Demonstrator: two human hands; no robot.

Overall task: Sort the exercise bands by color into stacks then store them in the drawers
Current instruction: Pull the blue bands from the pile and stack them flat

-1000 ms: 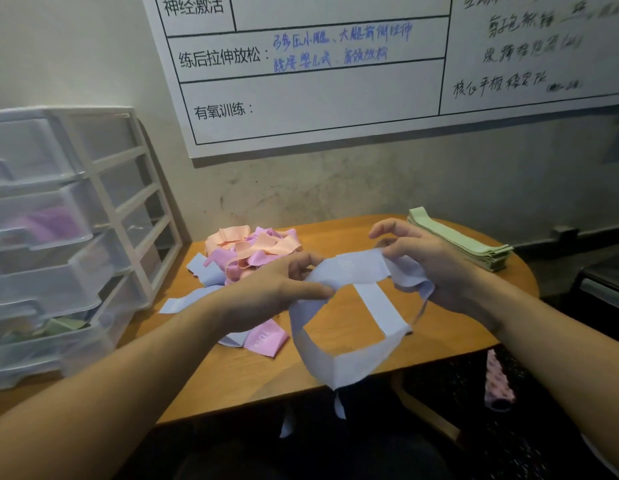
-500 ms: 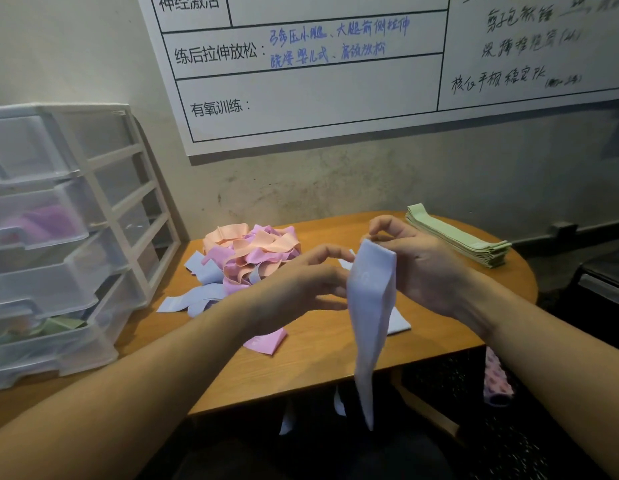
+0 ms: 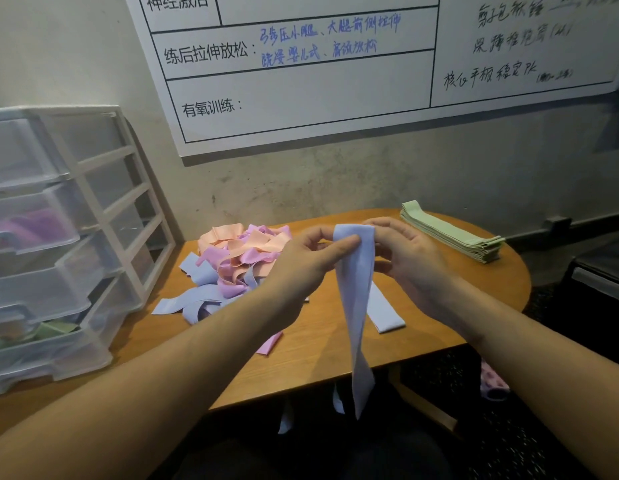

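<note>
While left hand [image 3: 301, 261] and right hand [image 3: 410, 258] fingers pinch it, the flat lavender band [image 3: 356, 306] hangs limp.

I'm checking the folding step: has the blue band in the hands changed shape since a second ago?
Yes. The blue band, earlier an open loop, now hangs as one narrow strip past the table edge.

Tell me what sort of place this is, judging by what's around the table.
Probably a gym or fitness studio's back corner. A whiteboard on the wall lists training headings such as post-workout stretching and aerobic training, a pile of mixed exercise bands lies on the wooden table, and a plastic drawer unit holds more.
</note>
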